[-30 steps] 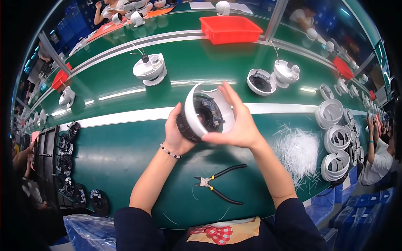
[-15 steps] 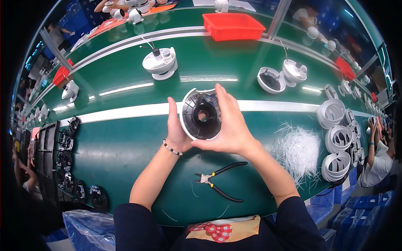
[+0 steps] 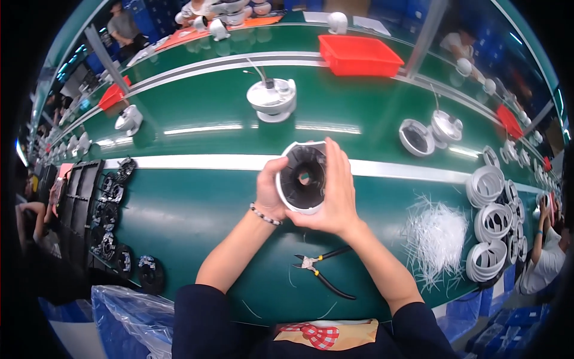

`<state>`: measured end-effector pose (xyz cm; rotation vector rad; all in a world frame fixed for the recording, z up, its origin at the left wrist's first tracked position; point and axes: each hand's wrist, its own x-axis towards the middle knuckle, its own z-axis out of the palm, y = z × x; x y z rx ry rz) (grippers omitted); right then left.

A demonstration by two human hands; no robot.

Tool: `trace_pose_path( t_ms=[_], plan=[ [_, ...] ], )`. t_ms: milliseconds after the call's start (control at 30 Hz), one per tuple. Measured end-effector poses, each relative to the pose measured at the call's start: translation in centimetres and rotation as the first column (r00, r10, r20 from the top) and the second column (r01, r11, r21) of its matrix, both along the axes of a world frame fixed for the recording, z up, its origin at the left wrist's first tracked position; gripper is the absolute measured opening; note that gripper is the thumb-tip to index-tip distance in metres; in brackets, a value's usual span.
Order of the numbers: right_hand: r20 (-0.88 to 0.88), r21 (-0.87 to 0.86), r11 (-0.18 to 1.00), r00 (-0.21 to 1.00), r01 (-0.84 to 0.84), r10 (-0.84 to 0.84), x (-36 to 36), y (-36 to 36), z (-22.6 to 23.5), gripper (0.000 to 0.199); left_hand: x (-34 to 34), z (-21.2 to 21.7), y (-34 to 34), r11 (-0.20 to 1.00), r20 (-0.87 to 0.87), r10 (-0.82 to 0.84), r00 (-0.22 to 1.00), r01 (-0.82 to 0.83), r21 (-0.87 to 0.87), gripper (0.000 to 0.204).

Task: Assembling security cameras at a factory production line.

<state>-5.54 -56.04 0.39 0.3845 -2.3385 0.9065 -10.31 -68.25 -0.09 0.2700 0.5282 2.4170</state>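
Observation:
Between my two hands is a round white plastic housing [image 3: 301,198] with a black ribbed inside and a hole in the middle. Its open side faces up toward me, above the near part of the green bench. My left hand [image 3: 271,191] grips its left edge, thumb at the rim and the other fingers hidden behind. My right hand [image 3: 339,200] is wrapped along the right side, with the fingers up and the thumb under the lower rim. Below them lies a pair of diagonal cutters [image 3: 309,263] with black handles, jaws apart, pointing left.
A heap of thin white plastic strips [image 3: 437,239] lies right of my forearm, beside stacked white rings [image 3: 485,186]. Black round parts [image 3: 150,272] line the left. White camera-like assemblies [image 3: 272,99] and a red bin [image 3: 360,55] stand beyond the white strip [image 3: 382,169]. Other people work around.
The whole view has swung, shifting the bench rightward and down. My left thumb has come in against the housing's rim, and the housing is tilted a little differently.

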Motion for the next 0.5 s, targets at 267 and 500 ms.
trace_pose_path(
  t_ms=[267,500],
  plan=[
    [0.243,0.032,0.979,0.951,-0.204,0.19,2.3,1.9,0.3,0.101,-9.0,-4.4,-5.7,0.842,0.132,0.538,0.833,-0.52,-0.145,0.041],
    [0.665,0.478,0.686,0.737,-0.548,0.125,14.3,1.8,-2.4,0.101,-21.3,-8.4,-15.5,0.47,-0.039,0.854,0.519,-0.802,-0.37,0.024]
  ],
)
